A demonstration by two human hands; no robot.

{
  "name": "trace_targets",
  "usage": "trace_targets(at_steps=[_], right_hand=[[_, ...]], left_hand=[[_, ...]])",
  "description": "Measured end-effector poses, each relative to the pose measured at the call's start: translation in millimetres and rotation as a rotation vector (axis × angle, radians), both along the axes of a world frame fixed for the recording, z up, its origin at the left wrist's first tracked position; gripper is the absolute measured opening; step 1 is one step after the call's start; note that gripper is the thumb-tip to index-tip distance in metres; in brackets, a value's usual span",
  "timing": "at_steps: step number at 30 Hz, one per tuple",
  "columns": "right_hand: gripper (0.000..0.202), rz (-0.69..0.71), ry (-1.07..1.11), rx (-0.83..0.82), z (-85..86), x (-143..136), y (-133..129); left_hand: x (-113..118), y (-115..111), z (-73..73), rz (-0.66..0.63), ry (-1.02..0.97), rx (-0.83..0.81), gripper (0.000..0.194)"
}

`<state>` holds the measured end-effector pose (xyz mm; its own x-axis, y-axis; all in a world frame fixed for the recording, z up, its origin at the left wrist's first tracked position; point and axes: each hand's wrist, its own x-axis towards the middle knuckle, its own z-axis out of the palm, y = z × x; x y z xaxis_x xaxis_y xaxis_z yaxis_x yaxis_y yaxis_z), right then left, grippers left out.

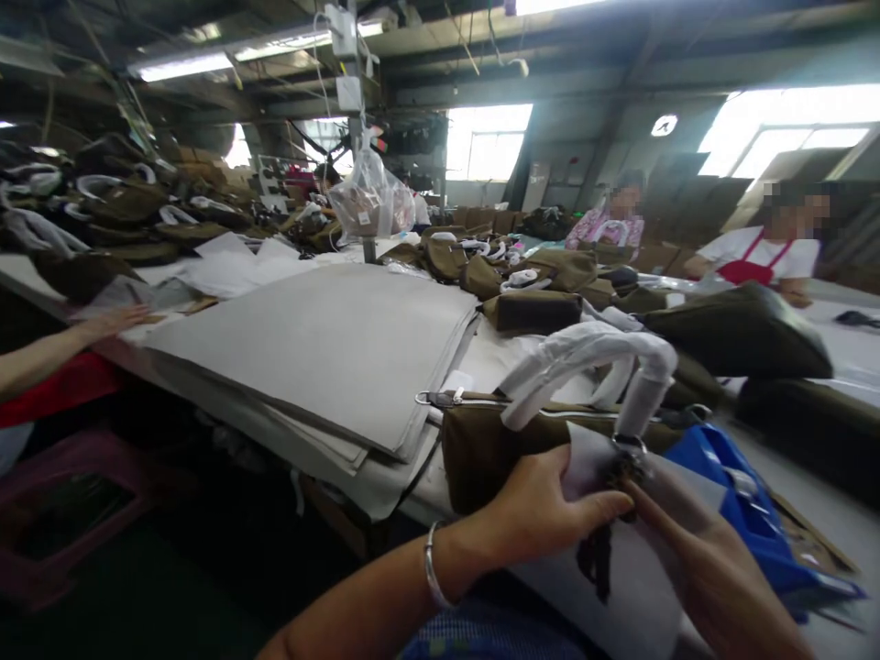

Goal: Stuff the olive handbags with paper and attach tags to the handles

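Note:
An olive-brown handbag (474, 449) stands on the table right in front of me, its top zipper facing up. White wrapping covers its curved handles (584, 353). A white sheet (588, 445) lies against the bag's near side. My left hand (540, 509) is closed at this side, its thumb reaching toward the metal ring (629, 446) at the handle's base. From the right, my right hand (701, 550) meets it with fingers pinched by the same fitting. A dark strap-like piece (597, 561) hangs below. What the fingertips grip is blurred and partly hidden.
A stack of large grey sheets (323, 339) lies to the left. A blue plastic holder (735, 486) sits close on the right. More bags (742, 330) fill the table behind. Another person's arm (75, 339) rests at far left; two people (763, 257) (605, 225) work across.

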<state>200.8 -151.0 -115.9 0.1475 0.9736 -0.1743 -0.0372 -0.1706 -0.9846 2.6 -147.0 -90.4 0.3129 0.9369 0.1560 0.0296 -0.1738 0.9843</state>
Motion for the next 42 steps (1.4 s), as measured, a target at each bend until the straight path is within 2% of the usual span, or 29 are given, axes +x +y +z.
trace_targets(at_steps=[4,9,11,16,19,21,24,31,37,42], right_hand=[[0.058,0.033,-0.152,0.158,4.5,-12.1,-0.4],[0.048,0.028,-0.135,0.252,8.6,-22.1,0.7],[0.047,0.039,-0.024,0.199,6.5,-20.3,-1.7],[0.052,0.027,0.547,0.049,-3.9,-7.0,-8.5],[0.051,-0.01,0.699,0.031,-12.4,-2.4,-7.6],[0.042,-0.021,0.681,0.005,-18.4,-3.5,-5.5],[0.043,0.025,0.58,-0.006,-23.8,-9.3,-1.7],[0.041,0.038,0.318,0.179,-18.4,-18.4,6.2],[0.04,0.028,0.256,0.228,-25.8,-31.5,10.0],[0.039,-0.006,0.208,0.226,-23.6,-36.3,7.8]], left_hand=[[9.9,13.5,-3.7,0.072,-0.034,0.08,0.036],[12.5,27.3,-8.0,0.144,0.059,0.059,0.026],[11.8,29.5,-8.1,0.131,0.054,0.045,0.027],[9.8,32.7,-4.7,0.096,-0.006,-0.019,0.031],[10.2,35.0,-2.5,0.094,-0.001,-0.059,0.033],[11.1,36.3,-1.5,0.091,0.016,-0.067,0.034],[12.4,37.5,-0.3,0.108,0.057,-0.058,0.034],[16.2,35.6,4.5,0.188,0.169,0.002,0.031],[18.1,29.0,8.8,0.26,0.384,0.148,0.024],[15.8,19.3,10.9,0.228,0.447,0.172,0.037]])
